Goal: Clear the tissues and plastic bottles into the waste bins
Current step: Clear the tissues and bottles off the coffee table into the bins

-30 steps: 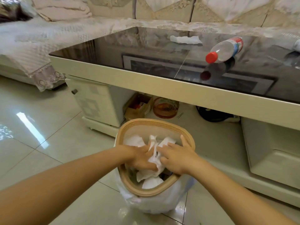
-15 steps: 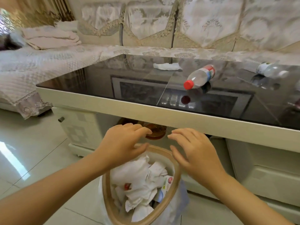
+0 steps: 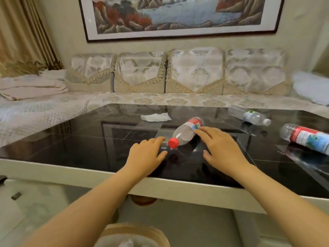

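Note:
A clear plastic bottle with a red cap [image 3: 185, 133] lies on its side in the middle of the black glass table [image 3: 71, 143]. My left hand [image 3: 145, 155] hovers just left of the cap, fingers relaxed, holding nothing. My right hand [image 3: 219, 146] reaches over the table with its fingertips at the bottle's label, fingers straight. A white tissue [image 3: 155, 117] lies flat behind the bottle. Two more bottles lie at the right: one with a white cap [image 3: 250, 117] and one with a red label [image 3: 306, 137]. The wooden-rimmed waste bin [image 3: 114, 232] with tissues inside is at the bottom edge.
A sofa with lace covers [image 3: 178, 77] runs behind the table, with folded cloths [image 3: 32, 86] at the left. A framed painting [image 3: 178, 16] hangs on the wall. The table's cream front edge [image 3: 71, 175] lies between me and the bottles.
Both hands have left the waste bin and risen over the table to the red-capped bottle. The view has lifted from the bin to the tabletop and sofa.

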`<state>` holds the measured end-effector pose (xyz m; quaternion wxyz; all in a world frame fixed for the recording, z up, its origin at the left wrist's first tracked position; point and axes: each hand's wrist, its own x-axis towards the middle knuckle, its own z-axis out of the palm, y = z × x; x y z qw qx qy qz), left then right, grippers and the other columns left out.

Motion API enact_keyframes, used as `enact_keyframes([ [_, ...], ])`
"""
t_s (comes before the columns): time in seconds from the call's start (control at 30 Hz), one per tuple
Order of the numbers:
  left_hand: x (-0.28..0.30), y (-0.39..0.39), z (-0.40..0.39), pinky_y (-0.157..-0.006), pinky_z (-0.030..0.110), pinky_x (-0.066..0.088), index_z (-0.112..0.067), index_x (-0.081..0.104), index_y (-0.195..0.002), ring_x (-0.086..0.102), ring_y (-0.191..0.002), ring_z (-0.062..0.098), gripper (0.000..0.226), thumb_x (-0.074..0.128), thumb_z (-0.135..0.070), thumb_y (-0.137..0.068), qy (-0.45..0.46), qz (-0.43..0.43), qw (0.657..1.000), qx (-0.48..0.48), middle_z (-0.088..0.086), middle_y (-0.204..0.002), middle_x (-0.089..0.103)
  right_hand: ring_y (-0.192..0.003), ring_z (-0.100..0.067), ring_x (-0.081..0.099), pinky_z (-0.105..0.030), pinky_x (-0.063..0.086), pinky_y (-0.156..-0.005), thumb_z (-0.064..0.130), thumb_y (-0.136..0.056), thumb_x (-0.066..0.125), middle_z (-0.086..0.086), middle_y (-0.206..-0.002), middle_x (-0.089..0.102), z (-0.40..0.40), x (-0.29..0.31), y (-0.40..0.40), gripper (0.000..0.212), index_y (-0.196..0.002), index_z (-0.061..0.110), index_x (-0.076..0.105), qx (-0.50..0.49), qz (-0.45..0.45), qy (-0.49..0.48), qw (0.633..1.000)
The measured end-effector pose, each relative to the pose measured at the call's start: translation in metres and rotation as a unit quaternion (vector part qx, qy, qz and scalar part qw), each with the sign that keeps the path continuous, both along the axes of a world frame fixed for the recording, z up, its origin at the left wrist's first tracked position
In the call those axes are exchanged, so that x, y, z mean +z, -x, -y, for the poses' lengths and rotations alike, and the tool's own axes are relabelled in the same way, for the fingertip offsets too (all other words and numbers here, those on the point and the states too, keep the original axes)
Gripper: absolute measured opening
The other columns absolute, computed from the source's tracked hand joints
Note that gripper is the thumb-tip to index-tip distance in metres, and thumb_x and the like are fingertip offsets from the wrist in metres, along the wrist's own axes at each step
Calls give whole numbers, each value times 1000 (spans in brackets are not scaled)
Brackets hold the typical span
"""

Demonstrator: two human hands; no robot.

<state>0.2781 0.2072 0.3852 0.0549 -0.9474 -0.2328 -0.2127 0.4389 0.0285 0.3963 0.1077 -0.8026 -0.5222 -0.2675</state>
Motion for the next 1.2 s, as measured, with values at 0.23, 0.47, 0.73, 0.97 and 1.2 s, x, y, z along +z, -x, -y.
enact_keyframes([
  [0.23,-11,-46,-34,-95,47,41,-32,30,-144,46,-123,23,61,42,-60,-91,99,24,994,34,-2,-135,51,-142,-25,17,-43,15,-114,1,-79,55,-2,-156,17,-46,7,-32,88,-150,26,9,-3,68,86,994],
  [0.47,-18,-62,-54,-92,44,43,-30,36,-140,46,-118,22,55,40,-56,-92,87,38,994,52,-2,-127,53,-141,-28,25,-47,18,-113,-3,-80,54,1,-156,22,-89,-4,-58,78,-144,32,27,39,88,63,993],
  [0.73,-16,-59,-55,-93,43,44,-32,35,-142,47,-121,22,56,41,-56,-92,86,38,994,52,-1,-130,53,-107,-32,59,-73,34,-92,6,-54,80,0,-123,60,-73,-16,-41,75,-119,23,47,27,214,-32,976],
  [0.97,-10,-53,-34,-79,38,47,-23,40,-144,57,-112,24,57,50,-47,-93,-67,28,996,43,2,-129,58,-112,-26,56,-69,32,-98,17,-60,71,-2,-117,58,1,-14,-17,64,-119,23,47,25,143,-104,984],
  [1.2,-6,-65,45,-67,36,53,-23,61,-127,67,-100,23,64,77,-48,-70,-146,65,986,-51,0,-117,68,-108,-23,51,-59,39,-96,26,-66,67,-3,-118,55,90,-7,-18,61,-123,24,48,14,93,-141,985],
])
